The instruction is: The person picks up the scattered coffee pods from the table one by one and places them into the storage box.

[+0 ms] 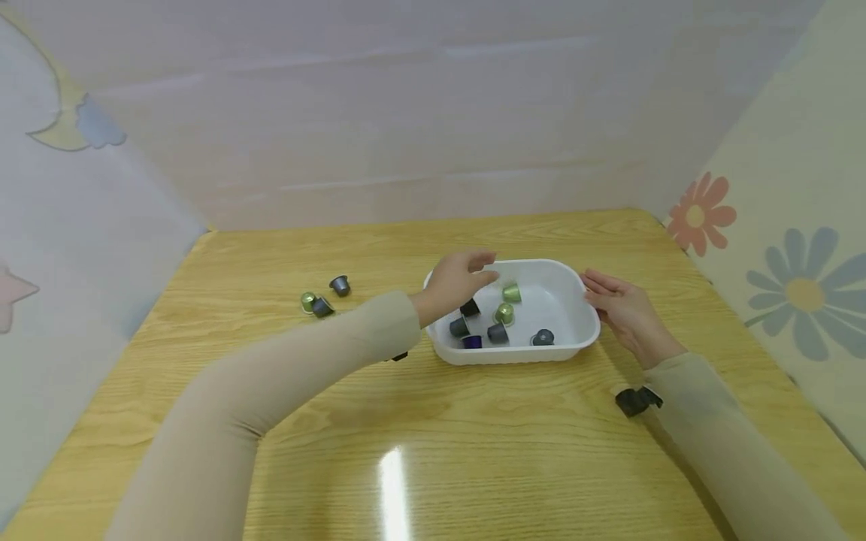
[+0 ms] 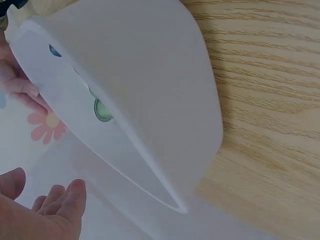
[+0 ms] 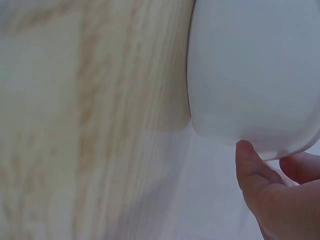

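Note:
A white plastic tub (image 1: pixel 541 355) stands on the wooden table and holds several coffee capsules. Among them are a green capsule (image 1: pixel 512 293), another green capsule (image 1: pixel 504 313), a purple capsule (image 1: pixel 472 342) and a dark grey capsule (image 1: pixel 543 337). My left hand (image 1: pixel 456 284) hovers over the tub's left side, fingers extended and apart, nothing in its grasp. In the left wrist view, thumb and fingers of that left hand (image 2: pixel 55 210) are spread. At the tub's right end, my right hand (image 1: pixel 625 308) pinches the rim between thumb and fingers, as the right wrist view shows too.
Left of the tub, a green capsule (image 1: pixel 308 302), a dark blue-grey capsule (image 1: pixel 322 306) and another grey capsule (image 1: pixel 340 285) lie on the table (image 1: pixel 473 451). A pale wall covering (image 1: pixel 419 135) rises behind the table, with flower-printed fabric at the right.

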`<state>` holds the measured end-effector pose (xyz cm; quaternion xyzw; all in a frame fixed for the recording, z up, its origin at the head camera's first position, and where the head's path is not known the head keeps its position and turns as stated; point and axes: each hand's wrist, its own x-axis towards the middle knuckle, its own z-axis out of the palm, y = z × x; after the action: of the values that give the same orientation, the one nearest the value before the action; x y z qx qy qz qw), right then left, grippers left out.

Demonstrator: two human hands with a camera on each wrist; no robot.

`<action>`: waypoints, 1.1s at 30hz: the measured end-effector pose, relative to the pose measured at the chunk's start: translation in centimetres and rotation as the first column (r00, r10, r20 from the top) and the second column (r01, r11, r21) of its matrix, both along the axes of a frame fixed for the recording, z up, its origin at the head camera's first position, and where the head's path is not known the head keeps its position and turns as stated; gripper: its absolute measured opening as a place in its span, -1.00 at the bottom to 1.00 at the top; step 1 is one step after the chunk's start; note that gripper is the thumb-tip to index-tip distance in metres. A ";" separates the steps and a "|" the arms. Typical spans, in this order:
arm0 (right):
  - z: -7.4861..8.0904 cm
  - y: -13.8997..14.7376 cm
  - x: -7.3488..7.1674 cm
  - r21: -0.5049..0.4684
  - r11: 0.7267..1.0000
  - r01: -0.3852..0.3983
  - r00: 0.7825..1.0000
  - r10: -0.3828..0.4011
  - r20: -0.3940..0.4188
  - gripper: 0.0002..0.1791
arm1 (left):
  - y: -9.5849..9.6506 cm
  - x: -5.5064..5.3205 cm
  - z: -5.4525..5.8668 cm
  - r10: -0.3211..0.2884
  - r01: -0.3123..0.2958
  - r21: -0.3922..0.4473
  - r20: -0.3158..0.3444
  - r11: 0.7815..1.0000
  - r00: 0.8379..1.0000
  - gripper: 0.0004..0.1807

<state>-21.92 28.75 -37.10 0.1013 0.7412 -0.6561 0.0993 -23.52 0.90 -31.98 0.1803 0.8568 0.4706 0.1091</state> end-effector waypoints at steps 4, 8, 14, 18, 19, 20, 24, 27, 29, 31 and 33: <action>0.0 0.3 0.0 -0.023 1.000 -0.002 1.000 0.002 0.005 -0.33 | -1.7 -0.1 -0.3 0.068 -0.068 0.034 -0.001 0.997 0.998 -0.53; 0.1 0.6 0.1 -0.036 0.999 0.003 1.000 -0.002 0.007 -0.32 | -3.3 -0.1 -0.9 0.132 -0.134 0.076 0.023 0.988 0.991 -0.54; 0.1 0.7 0.2 -0.041 0.999 -0.001 1.000 0.001 0.001 -0.32 | -5.9 0.2 -1.6 0.201 -0.203 0.114 0.035 0.972 0.979 -0.53; 0.1 0.7 0.3 -0.039 0.999 0.001 1.000 -0.001 -0.004 -0.32 | -7.8 0.2 -1.7 0.237 -0.234 0.109 -0.012 0.966 0.972 -0.52; 0.1 0.7 0.3 -0.039 0.999 0.002 1.000 -0.003 -0.006 -0.32 | -8.2 0.3 -1.7 0.247 -0.243 0.110 -0.022 0.964 0.969 -0.52; 0.1 0.7 0.3 -0.039 0.999 0.004 1.000 -0.004 -0.006 -0.33 | -8.7 0.3 -1.7 0.256 -0.252 0.110 -0.024 0.961 0.966 -0.51; 0.1 0.6 0.3 -0.006 1.000 0.002 1.000 -0.002 -0.009 -0.34 | -10.7 0.4 -1.5 0.297 -0.292 0.120 -0.024 0.949 0.955 -0.50; 0.1 0.6 0.3 0.020 1.000 0.001 1.000 0.000 -0.009 -0.35 | -12.0 0.6 -1.4 0.331 -0.326 0.108 -0.027 0.939 0.943 -0.49; 0.1 0.6 0.3 0.017 1.000 0.001 1.000 -0.001 -0.006 -0.34 | -12.9 0.6 -1.4 0.353 -0.348 0.094 -0.039 0.933 0.935 -0.49; 0.1 0.6 0.3 0.014 1.000 -0.004 1.000 0.004 -0.006 -0.34 | -13.6 0.7 -1.5 0.374 -0.369 0.078 -0.045 0.926 0.927 -0.49; 0.1 0.6 0.3 0.005 1.000 -0.005 1.000 0.005 -0.001 -0.34 | -14.2 0.7 -1.6 0.387 -0.384 0.069 -0.050 0.921 0.921 -0.48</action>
<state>-21.64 29.38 -37.03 0.0992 0.7432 -0.6541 0.1001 -22.83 -13.31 -33.63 0.0259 0.8646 0.5014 -0.0179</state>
